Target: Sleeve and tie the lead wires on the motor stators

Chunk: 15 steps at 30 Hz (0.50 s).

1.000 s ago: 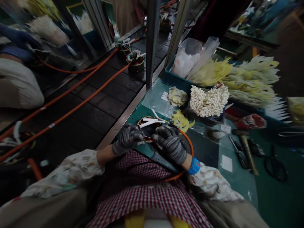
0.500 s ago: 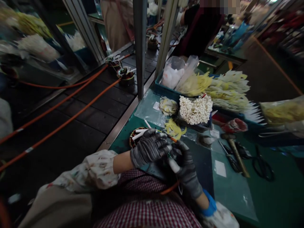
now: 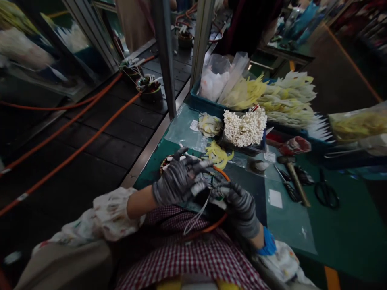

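Both of my hands wear grey striped gloves with light fingertips. My left hand point(image 3: 178, 179) has its fingers curled inward over the work, beside a round basket point(image 3: 165, 163) that holds white sticks. My right hand point(image 3: 242, 205) is closed around something small with green and white parts, too blurred to name. A thin white cord point(image 3: 198, 219) loops down between my hands. An orange cable point(image 3: 222, 173) curves behind my fingers. Just past my hands lie yellow petals point(image 3: 218, 155), a pale petal bundle point(image 3: 209, 124) and a bunch of white beads point(image 3: 244, 127).
At right lie a hammer point(image 3: 294, 181), black scissors point(image 3: 326, 194) and a screwdriver point(image 3: 287, 185). A teal bin point(image 3: 205, 102) of bagged and yellow pieces is behind. A metal post point(image 3: 165, 56) rises at the table edge; orange hoses point(image 3: 99, 121) cross the dark slats. A person stands beyond.
The view has shifted, so the table things sit higher and further left. My hands have moved closer together, and the white cord loop now hangs in plain sight between them.
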Each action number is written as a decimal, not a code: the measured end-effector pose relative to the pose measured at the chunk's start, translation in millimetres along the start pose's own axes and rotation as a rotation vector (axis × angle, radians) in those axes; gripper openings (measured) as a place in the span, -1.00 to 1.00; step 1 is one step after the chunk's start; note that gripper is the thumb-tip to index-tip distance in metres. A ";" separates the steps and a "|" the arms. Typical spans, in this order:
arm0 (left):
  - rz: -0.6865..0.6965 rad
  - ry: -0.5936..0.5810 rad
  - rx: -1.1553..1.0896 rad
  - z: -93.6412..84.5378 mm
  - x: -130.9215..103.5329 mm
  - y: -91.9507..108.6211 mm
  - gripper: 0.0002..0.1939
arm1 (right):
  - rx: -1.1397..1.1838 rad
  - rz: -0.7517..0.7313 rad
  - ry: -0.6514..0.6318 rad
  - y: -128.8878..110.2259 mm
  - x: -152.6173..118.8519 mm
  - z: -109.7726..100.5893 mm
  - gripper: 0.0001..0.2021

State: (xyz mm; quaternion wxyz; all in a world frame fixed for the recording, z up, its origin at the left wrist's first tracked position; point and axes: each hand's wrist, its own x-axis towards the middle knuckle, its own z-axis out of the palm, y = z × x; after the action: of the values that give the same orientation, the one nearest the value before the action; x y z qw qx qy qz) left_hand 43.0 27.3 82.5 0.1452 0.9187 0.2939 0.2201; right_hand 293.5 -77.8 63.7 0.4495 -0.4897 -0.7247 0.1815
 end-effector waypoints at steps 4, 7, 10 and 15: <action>0.081 0.065 0.073 29.5 -23.1 16.6 -0.38 | -0.143 -0.136 0.096 -1.8 6.8 10.0 -0.86; 0.053 0.095 0.159 49.4 -25.8 16.4 -0.54 | -0.026 -0.088 0.312 1.2 15.5 34.5 -0.88; 0.096 0.041 0.123 38.7 -22.0 0.7 -0.52 | 0.090 0.117 0.557 13.9 23.6 59.5 -0.94; 0.109 0.006 -0.300 -30.2 7.9 -53.5 -0.40 | 0.105 0.167 0.315 38.9 34.5 79.9 -0.67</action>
State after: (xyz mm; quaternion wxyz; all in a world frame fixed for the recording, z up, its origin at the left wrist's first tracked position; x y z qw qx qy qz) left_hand 8.5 78.2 89.8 0.2676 0.9007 0.2079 0.2718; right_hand 244.5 -15.9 10.3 0.5658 -0.5465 -0.5917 0.1766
